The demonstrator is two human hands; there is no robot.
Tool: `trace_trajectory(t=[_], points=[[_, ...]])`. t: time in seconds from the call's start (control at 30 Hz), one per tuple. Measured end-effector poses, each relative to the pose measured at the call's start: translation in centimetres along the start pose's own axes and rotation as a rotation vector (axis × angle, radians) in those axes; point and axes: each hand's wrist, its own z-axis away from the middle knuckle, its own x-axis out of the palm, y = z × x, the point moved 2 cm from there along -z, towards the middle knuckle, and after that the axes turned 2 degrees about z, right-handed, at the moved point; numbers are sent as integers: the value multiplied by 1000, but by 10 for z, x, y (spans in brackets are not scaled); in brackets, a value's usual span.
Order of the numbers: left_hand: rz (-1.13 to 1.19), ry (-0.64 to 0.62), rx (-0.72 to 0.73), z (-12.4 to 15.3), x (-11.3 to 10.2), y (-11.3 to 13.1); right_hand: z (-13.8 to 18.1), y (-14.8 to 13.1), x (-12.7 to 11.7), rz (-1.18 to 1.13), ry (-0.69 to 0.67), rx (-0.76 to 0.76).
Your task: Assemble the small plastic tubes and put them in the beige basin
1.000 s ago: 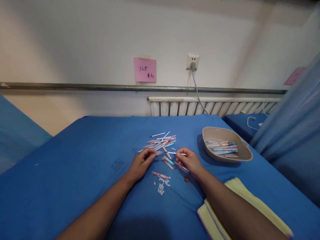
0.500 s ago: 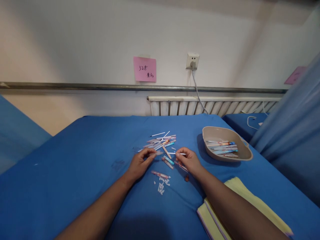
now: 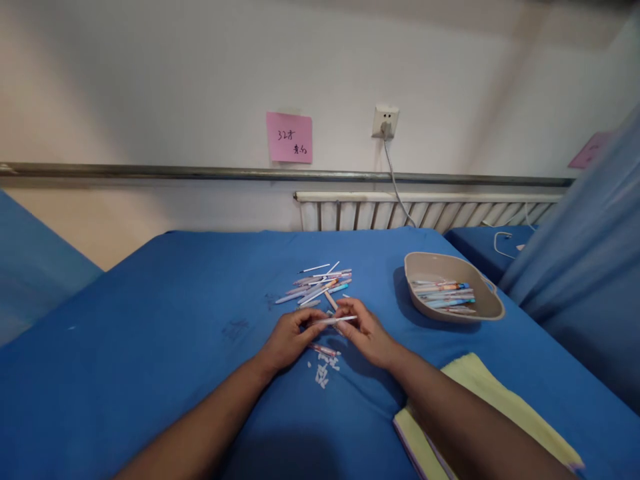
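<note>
My left hand (image 3: 290, 339) pinches a pale, see-through pen barrel, mostly hidden by the fingers. Facing it, my right hand (image 3: 367, 333) has its thumb and fingers closed around a thin white pen refill (image 3: 349, 319). The refill lines up with the barrel; whether it sits inside cannot be made out. Just beyond the hands lies a loose pile of pen parts (image 3: 320, 285), with pastel barrels and white refills. Partly under my left hand is a reddish patterned pen barrel (image 3: 325, 349). Small white pieces (image 3: 323, 375) are scattered nearer to me.
A beige plastic basket (image 3: 493, 308) holding several pens stands on the blue-covered bed (image 3: 165, 347) at the right. A folded yellow towel (image 3: 480, 380) lies under my right forearm. Behind the bed are a radiator (image 3: 350, 198), a metal rail (image 3: 210, 174) and a plugged-in cord (image 3: 393, 170).
My hands have come together and a little toward me, bringing the refill and barrel together. The right hand moved left and now covers pens that lay in front of it.
</note>
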Motion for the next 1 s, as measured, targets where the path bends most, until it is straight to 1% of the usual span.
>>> trace_trajectory(t=[0.07, 0.17, 0.27, 0.33, 0.43, 0.5, 0.53, 0.57, 0.6, 0.7, 0.77, 0.87, 1.0], points=[[61, -59, -10, 2, 5, 2, 2, -5, 2, -4, -50, -41], [130, -125, -2, 3, 8, 5, 5, -8, 2, -21, -109, -33], [175, -138, -3, 1, 5, 4, 5, -7, 1, -80, -119, -4], [215, -126, -30, -2, 2, 1, 4, -4, 0, -136, -69, 6], [316, -101, -97, -4, -1, -4, 0, 3, -1, -182, 69, 43], [392, -62, -135, -6, -2, -7, -1, 9, -1, -128, 160, 101], [428, -37, -149, -6, -3, -9, -2, 10, 0, -63, 173, 119], [460, -13, -162, -7, -3, -10, -2, 11, 1, 26, 158, 115], [490, 8, -175, -8, -4, -11, -1, 10, 3, 131, 114, 86], [556, 57, -212, -9, -7, -16, 2, 0, 11, 453, -98, -69], [589, 77, -235, -10, -8, -19, 5, -7, 15, 604, -212, -132], [622, 89, -250, -11, -8, -22, 6, -14, 18, 724, -299, -155], [633, 103, -252, -12, -8, -23, 7, -19, 20, 787, -327, -169]])
